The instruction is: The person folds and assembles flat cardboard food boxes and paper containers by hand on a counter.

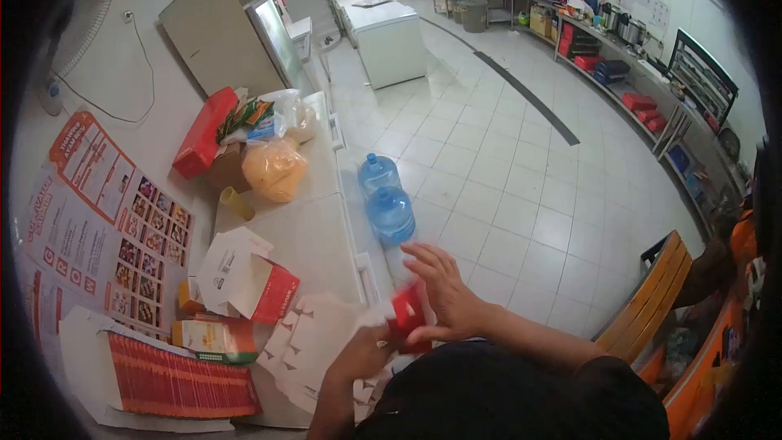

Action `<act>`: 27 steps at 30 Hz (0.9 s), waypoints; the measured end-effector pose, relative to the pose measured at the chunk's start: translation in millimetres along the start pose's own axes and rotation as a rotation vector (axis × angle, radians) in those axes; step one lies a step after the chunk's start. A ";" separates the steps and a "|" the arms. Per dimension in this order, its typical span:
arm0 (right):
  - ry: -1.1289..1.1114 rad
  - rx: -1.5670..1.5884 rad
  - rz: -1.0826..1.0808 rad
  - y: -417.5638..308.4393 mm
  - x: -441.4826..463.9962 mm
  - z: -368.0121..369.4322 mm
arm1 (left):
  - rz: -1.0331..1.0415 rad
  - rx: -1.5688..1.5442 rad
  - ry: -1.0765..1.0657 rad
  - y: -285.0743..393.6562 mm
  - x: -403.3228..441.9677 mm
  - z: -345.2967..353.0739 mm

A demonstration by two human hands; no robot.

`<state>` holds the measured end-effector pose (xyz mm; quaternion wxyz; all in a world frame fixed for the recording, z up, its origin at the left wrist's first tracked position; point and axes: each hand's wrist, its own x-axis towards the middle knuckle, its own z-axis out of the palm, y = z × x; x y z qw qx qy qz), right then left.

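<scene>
A small red-and-white carton [410, 314] is in front of my body, partly hidden by both hands and slightly blurred. My left hand [366, 352] grips it from the left side, with the fingers mostly hidden. My right hand [450, 300] is at its right side, fingers spread and thumb against the red face. Just left of my hands, flat white carton blanks [305, 346] with cut slots lie on the white counter [322, 257]. A packed row of red-edged folded cartons [183, 379] lies at the lower left.
A white-and-red box [236, 273] and a small yellow-green box [213, 339] rest against the postered wall. Farther back are a bag of orange contents [275, 169] and a red container [205, 132]. Two blue water jugs [391, 213] stand on the floor; a wooden bench [643, 297] is right.
</scene>
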<state>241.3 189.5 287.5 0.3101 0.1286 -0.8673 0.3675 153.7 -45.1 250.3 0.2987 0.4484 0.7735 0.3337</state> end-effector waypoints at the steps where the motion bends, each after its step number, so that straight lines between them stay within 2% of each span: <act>1: -0.036 -0.018 -0.029 6.6 -3.5 -5.8 | 0.007 -0.129 0.033 8.3 -4.8 6.0; 2: -0.148 0.046 -0.017 16.0 -13.7 2.5 | 0.013 -0.257 0.057 12.4 -7.9 14.3; 4: -0.348 0.166 0.018 29.6 -35.2 18.9 | -0.203 -0.468 0.182 8.6 -10.2 29.9; 5: -0.563 0.197 0.132 27.0 -38.1 15.5 | -0.308 -0.566 0.235 6.9 -9.8 36.3; 7: -0.979 0.270 0.377 20.6 -41.4 7.4 | -0.292 -0.590 0.279 10.1 -15.0 47.3; 8: -0.773 0.276 0.415 23.5 -47.0 9.3 | -0.282 -0.606 0.305 8.8 -17.2 51.8; 9: -0.571 0.282 0.443 29.2 -54.7 16.0 | -0.244 -0.486 0.260 4.6 -20.0 51.4; 10: -0.378 0.287 0.461 32.8 -58.5 18.1 | -0.218 -0.536 0.287 3.7 -20.7 54.8; 12: -0.618 0.382 0.439 15.5 -49.6 -0.4 | -0.171 -0.648 0.361 16.7 -23.3 59.3; 13: -0.741 0.435 0.426 8.8 -46.4 -6.4 | -0.418 -0.742 0.324 24.3 -26.6 58.1; 16: -0.629 0.495 0.429 25.5 -60.0 13.0 | -0.212 -0.587 0.388 32.2 -30.5 61.3; 19: -0.908 0.319 0.328 7.5 -59.4 10.6 | -0.149 -0.353 0.354 17.3 -34.3 69.6; 22: -0.901 0.438 0.324 11.9 -62.0 10.6 | -0.136 -0.285 0.226 -5.4 -35.8 73.7; 23: -0.911 0.390 0.378 16.4 -58.7 11.5 | -0.153 -0.288 0.232 -17.3 -35.9 78.4; 24: -0.927 0.326 0.342 15.3 -60.7 10.3 | -0.169 -0.294 0.238 -29.7 -35.5 84.9; 27: -0.949 0.194 0.276 4.2 -70.6 11.4 | -0.051 -0.258 0.289 -48.8 -30.7 98.9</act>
